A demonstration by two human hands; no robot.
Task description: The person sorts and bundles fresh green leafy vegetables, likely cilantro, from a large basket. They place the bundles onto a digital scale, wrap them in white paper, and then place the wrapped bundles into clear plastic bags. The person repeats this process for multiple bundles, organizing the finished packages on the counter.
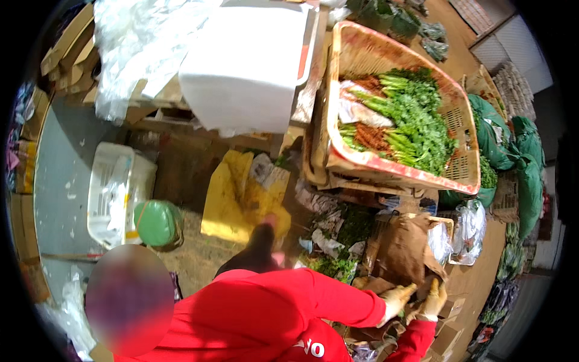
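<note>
At the lower right, my left hand [398, 299], in a light tan glove, reaches across brown sheeting with its fingers stretched out. Close beside it, my right hand [432, 299], gloved alike, touches the lower edge of the brown sheet [405, 246]. The folds hide parts of both hands, so a firm grip cannot be made out. This crumpled sheet, of cloth or paper, drapes over a crate. Just above stands a large, stained plastic crate [402, 174] with bunches of leafy green herbs [423, 122] in it, their reddish roots turned left.
White sheeting [244, 68] covers a table at the top. A yellow sack [226, 199] lies on the floor. Left are a white crate [111, 194] and a green-covered stool [156, 222]. Green sacks [529, 181] and bagged goods [470, 231] stand right. Scraps and leaves [330, 240] litter the floor.
</note>
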